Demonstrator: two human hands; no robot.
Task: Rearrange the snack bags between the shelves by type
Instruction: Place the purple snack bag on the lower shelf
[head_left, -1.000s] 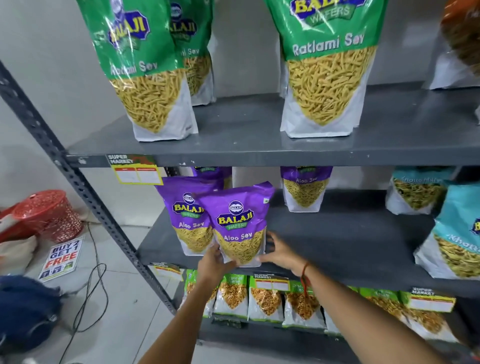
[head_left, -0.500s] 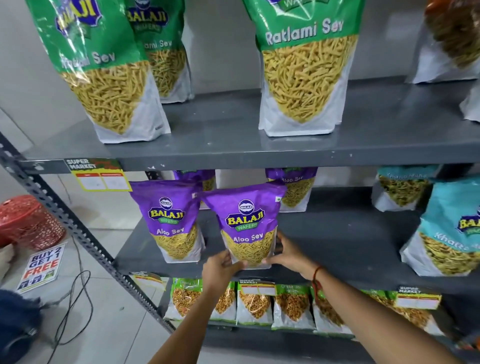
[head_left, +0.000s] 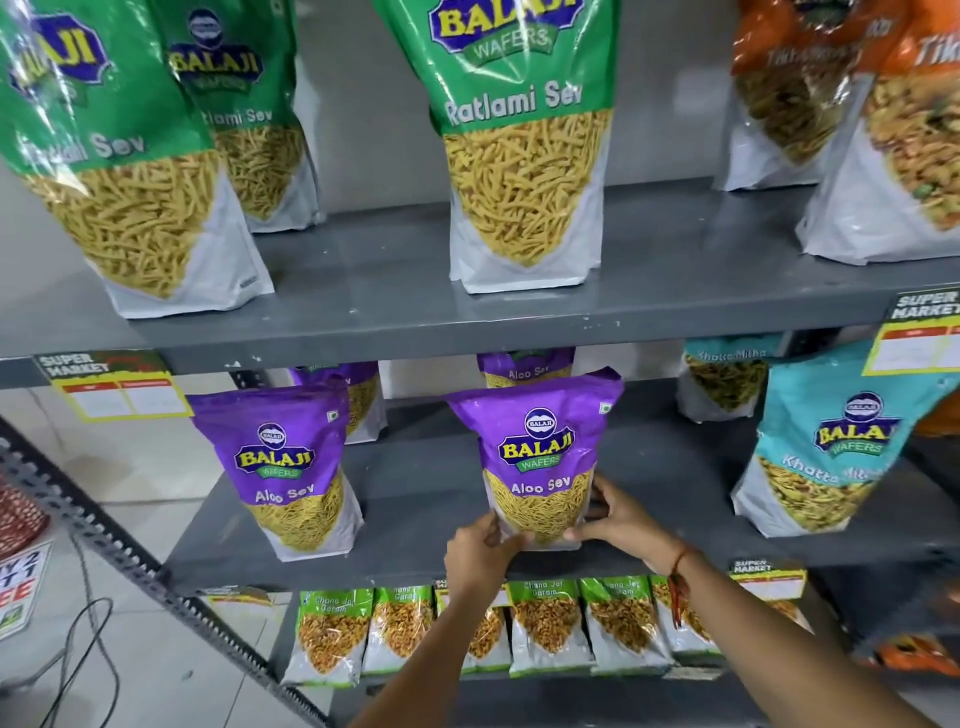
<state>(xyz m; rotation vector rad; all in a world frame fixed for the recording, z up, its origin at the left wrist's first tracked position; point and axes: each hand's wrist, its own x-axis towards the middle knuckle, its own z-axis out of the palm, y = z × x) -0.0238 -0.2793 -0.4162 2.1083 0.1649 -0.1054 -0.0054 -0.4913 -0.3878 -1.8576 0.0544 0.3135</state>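
Far left, floor level: red mesh basket (head_left: 21, 519) cut by frame edge; promo sign (head_left: 18, 587) and black cable (head_left: 88, 654) on floor tiles. Perforated grey upright (head_left: 130, 566) slanting down to the right.

Top shelf (head_left: 467, 312), left to right: green Ratlami Sev bag (head_left: 130, 171) at front, second green bag (head_left: 249, 130) behind it, third green Ratlami Sev bag (head_left: 524, 156) centre, upright, all standing. Two orange bags (head_left: 795, 93) at right, label partly readable, type name unclear. Price tag (head_left: 111, 384) on shelf edge at left.

Middle shelf (head_left: 415, 499): purple Aloo Sev bag (head_left: 291, 467) standing at left front, another purple bag (head_left: 358, 395) behind it, mostly hidden. Centre front: held Aloo Sev bag (head_left: 540, 457), upright, base touching or just above shelf surface; cannot tell which. Further purple bag (head_left: 524, 366) behind it, top hidden by shelf above.

Left hand (head_left: 480, 551) closed on lower left corner of held bag, fingers wrapped at the edge. Right hand (head_left: 618, 514) closed on lower right corner, fingers behind the bag, thumb in front; red thread (head_left: 678, 577) at wrist.

Right of centre: teal Khatta Mitha bag (head_left: 821, 457) at front, leaning slightly, a second teal bag (head_left: 727, 384) behind.

Bottom shelf: row of small green Chana Jor Garam packs (head_left: 550, 623), touching side by side, partly covered by both forearms.
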